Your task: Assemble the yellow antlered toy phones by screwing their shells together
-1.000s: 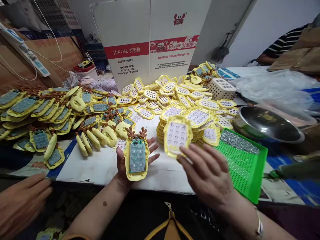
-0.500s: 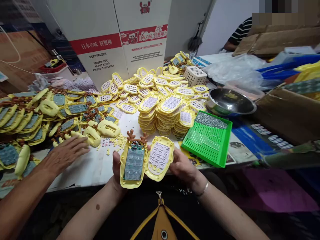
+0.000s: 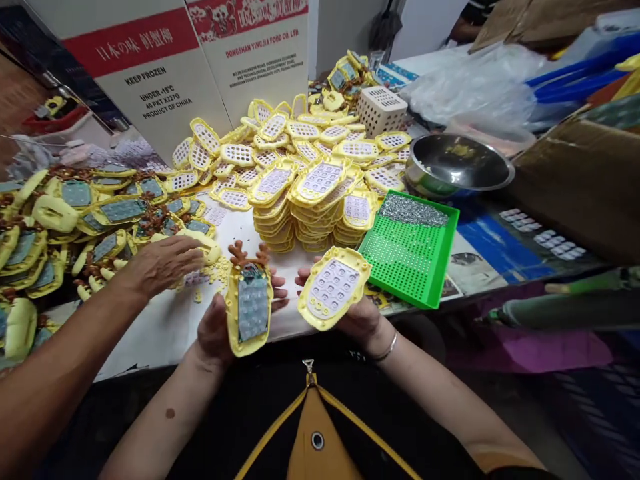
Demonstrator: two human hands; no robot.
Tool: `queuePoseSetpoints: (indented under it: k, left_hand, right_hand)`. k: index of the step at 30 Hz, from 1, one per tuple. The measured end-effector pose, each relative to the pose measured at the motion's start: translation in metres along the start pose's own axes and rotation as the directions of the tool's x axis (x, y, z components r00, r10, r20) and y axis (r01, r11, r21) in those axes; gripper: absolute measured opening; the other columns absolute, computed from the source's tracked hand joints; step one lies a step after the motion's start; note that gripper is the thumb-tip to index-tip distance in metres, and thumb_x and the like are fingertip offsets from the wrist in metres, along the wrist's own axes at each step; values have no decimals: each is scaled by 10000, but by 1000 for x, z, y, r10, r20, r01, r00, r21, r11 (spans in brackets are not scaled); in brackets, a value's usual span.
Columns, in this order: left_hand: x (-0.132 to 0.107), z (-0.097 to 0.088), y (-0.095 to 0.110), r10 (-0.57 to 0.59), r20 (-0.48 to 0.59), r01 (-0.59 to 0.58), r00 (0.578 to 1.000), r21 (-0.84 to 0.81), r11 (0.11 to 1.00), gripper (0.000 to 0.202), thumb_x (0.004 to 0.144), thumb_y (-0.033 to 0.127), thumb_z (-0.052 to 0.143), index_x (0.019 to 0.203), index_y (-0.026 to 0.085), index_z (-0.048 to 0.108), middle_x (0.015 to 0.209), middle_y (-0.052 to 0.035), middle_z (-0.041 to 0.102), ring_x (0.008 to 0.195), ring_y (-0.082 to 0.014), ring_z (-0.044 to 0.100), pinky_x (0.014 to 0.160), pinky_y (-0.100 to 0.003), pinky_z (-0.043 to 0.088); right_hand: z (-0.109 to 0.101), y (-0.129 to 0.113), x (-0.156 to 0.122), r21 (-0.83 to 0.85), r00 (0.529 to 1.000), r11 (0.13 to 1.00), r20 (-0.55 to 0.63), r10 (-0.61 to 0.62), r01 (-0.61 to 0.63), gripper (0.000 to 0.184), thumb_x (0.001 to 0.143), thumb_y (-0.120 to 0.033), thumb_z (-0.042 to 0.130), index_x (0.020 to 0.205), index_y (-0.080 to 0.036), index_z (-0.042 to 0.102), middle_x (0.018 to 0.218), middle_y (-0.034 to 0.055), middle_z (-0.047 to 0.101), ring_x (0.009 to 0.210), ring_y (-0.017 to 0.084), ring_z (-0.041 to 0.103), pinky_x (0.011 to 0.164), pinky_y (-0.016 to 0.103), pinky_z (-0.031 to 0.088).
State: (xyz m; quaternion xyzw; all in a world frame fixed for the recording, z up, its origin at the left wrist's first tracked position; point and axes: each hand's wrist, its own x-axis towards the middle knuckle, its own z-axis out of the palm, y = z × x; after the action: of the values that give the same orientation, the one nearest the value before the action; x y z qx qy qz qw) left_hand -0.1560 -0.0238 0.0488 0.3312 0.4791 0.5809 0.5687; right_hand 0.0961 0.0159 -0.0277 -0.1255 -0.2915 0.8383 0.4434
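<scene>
My left hand (image 3: 216, 333) grips a yellow toy phone half (image 3: 253, 307) with brown antlers on top and a circuit board facing up. In my right hand (image 3: 367, 320) rests a yellow front shell (image 3: 334, 288) with a pale keypad inside, its inner face toward me. A gap separates the two halves. Fingertips of both hands show behind the pieces. Just beyond them stand stacks of keypad shells (image 3: 320, 183). Small yellow buttons (image 3: 219, 273) lie scattered on the table to the left of the stacks.
Another person's hand (image 3: 165, 263) reaches in from the left, over heaped board halves (image 3: 123, 210). A green perforated tray (image 3: 400, 260) holding small metal screws stands at right, with a steel bowl (image 3: 457, 163) behind. A white carton (image 3: 165, 73) stands at the back.
The two halves, side by side and touching before, are now apart: the keypad shell has moved right and tilted. The other person's hand has shifted over the loose pieces. The view has turned slightly.
</scene>
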Motion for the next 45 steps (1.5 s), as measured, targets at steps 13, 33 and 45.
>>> queuePoseSetpoints:
  k: [13,33,45]
  left_hand:
    - [5,80,-20,-165,234,22,958,514,858,808,654,333,840,1360,205,469,1414,-119,523,1247,-293,544,991,-363,491]
    - [9,74,-37,-181,335,64,925,333,941,710,736,533,759,1358,241,578,1447,-114,538,1333,-301,492,1089,-401,410]
    - [5,90,-43,-312,29,313,950,-86,946,410,545,288,914,891,177,722,977,-46,751,846,-174,674,816,-287,522]
  right_hand:
    - [8,16,6,-215,994,971,-32,101,-106,795,603,-358,900,1275,-245,489,1300,87,625,1178,229,615,1051,400,462]
    - [3,11,0,-246,974,961,153,165,-124,590,612,-353,885,1109,-201,606,988,13,676,904,155,645,866,295,513]
    - [15,-5,-13,-866,991,496,4,-131,69,551,883,-611,528,1186,-153,566,958,100,690,817,194,625,719,309,489]
